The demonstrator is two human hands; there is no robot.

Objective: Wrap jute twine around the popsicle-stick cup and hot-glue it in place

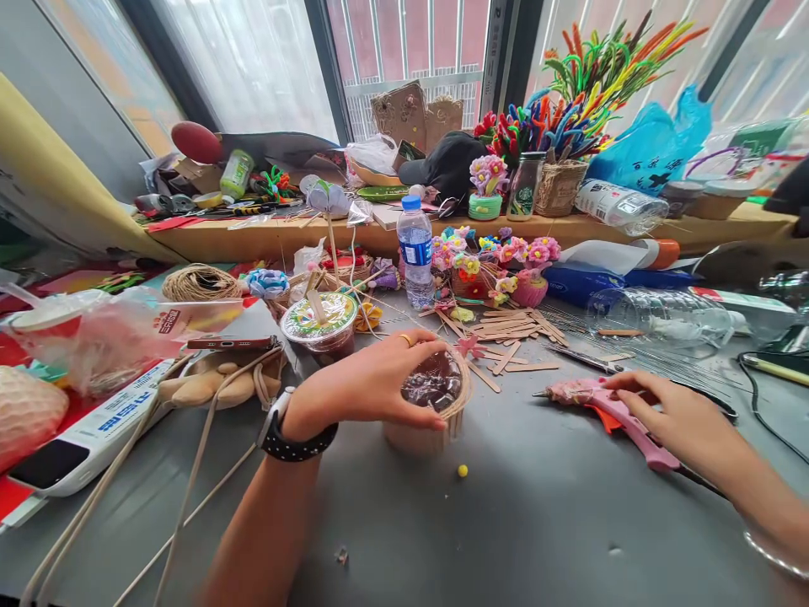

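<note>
My left hand (372, 384), with a watch on its wrist and a ring, spans the top of a round container (452, 426). Thumb and fingers rest about its rim. The container's side looks clad in wooden sticks, with cord around the rim and a dark, shiny inside. Over at the right, my right hand (683, 421) has its fingers curled on a pink hot glue gun (623, 413), which lies on the table with its nozzle pointing left. Part of the handle is covered by my fingers. A small yellow ball (463, 470) lies just in front of the container.
Loose wooden craft sticks (515, 329) lie behind the container. A water bottle (417, 257), a lidded plastic cup (319, 324) and fuzzy flowers (527, 261) stand farther back. Cords (195, 472) cross the left side near a white device (88, 434). A clear bottle (661, 316) lies at right.
</note>
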